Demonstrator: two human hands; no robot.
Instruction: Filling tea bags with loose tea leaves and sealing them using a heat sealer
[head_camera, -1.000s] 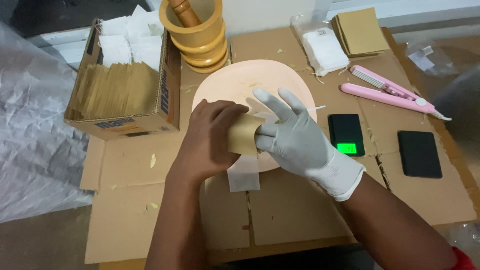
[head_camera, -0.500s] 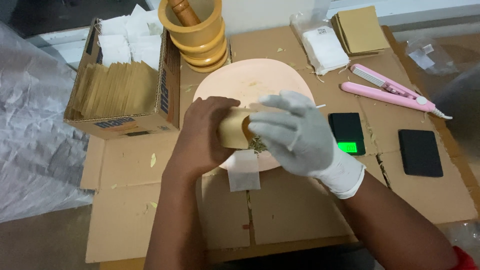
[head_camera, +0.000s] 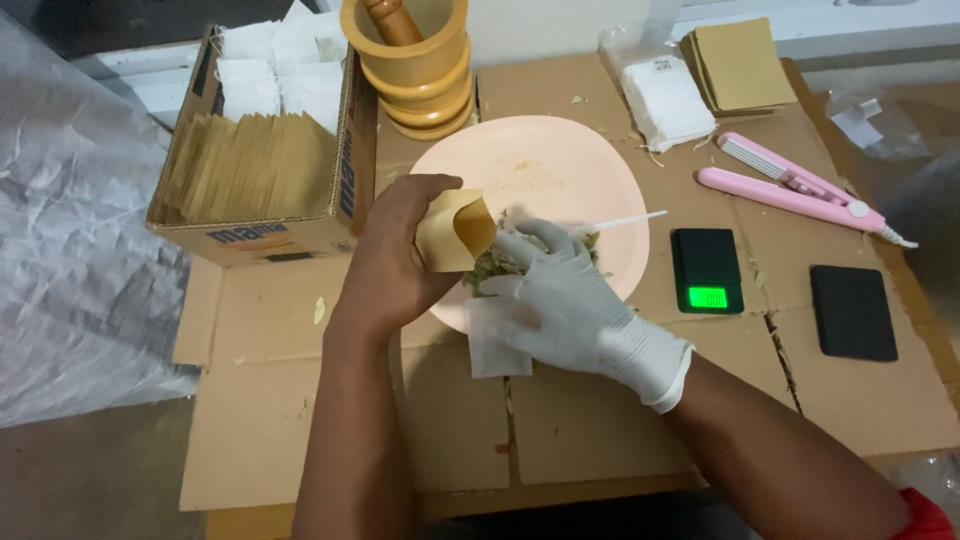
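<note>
My bare left hand (head_camera: 390, 255) holds a small brown paper pouch (head_camera: 455, 228) with its mouth open, over the near left edge of a pale pink plate (head_camera: 560, 170). My right hand (head_camera: 570, 305), in a white glove, rests on a small pile of dried greenish herbs (head_camera: 490, 265) on the plate just below the pouch, its fingers curled over them. A thin white stick (head_camera: 620, 222) lies on the plate beyond the gloved fingers. A white square sachet (head_camera: 492, 345) lies under the gloved hand at the plate's near edge.
A cardboard box (head_camera: 260, 165) with brown pouches and white sachets stands at the left. A wooden mortar with pestle (head_camera: 415, 60) sits behind the plate. To the right lie a small scale with green display (head_camera: 707, 270), a black pad (head_camera: 852, 312), a pink sealer (head_camera: 800, 190), and stacks of sachets (head_camera: 665, 100).
My gloved right hand has come off the pouch and dropped onto the herbs on the plate. The left hand has turned the pouch so its open mouth shows.
</note>
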